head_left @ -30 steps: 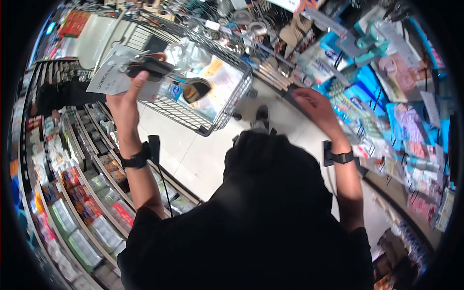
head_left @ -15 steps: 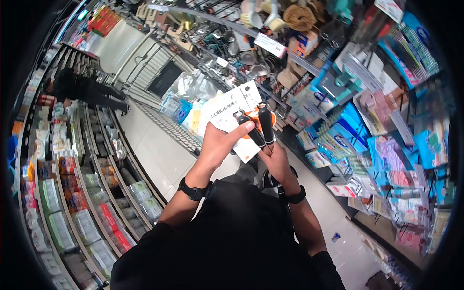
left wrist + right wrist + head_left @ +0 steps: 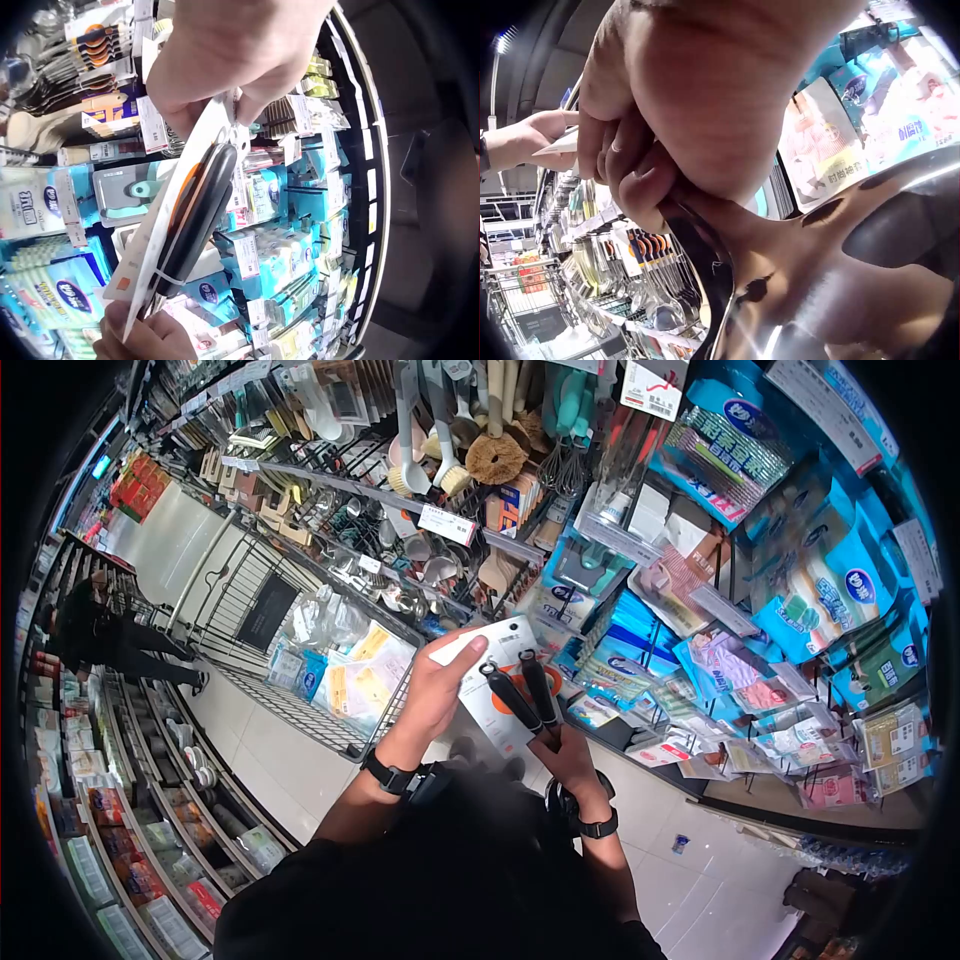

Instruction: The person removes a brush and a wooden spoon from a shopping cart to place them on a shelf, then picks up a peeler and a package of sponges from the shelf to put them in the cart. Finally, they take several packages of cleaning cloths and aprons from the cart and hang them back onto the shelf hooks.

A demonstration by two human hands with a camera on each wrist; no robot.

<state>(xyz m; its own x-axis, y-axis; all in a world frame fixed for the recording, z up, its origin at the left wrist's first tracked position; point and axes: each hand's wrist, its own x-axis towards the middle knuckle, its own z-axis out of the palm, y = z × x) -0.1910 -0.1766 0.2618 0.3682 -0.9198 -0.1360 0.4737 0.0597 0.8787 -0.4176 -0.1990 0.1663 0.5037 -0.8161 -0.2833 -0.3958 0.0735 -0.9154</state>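
Both hands hold a white card with two black-handled utensils [image 3: 513, 701] on it. The left hand [image 3: 436, 685] pinches the card's upper left edge, thumb on its front. At the lower end, the right hand [image 3: 570, 760] grips the utensils just below their handles. In the left wrist view the card [image 3: 176, 195] is seen edge-on, the left hand [image 3: 232, 52] above and the right hand [image 3: 146, 334] below. A shiny metal utensil head [image 3: 825, 262] fills the lower part of the right wrist view, below the curled fingers of the right hand [image 3: 697, 97].
A wire shopping cart [image 3: 300, 717] with packages stands at the left front. Hanging brushes [image 3: 495, 457], utensils and blue packets [image 3: 815, 585] line the rack ahead and right. Low shelves [image 3: 150, 810] run along the left. A person in dark clothes [image 3: 110, 635] stands beyond them.
The right hand, empty a second ago, has come to the utensils and holds them. The card has moved from the far left to in front of the body. The view has turned toward the rack.
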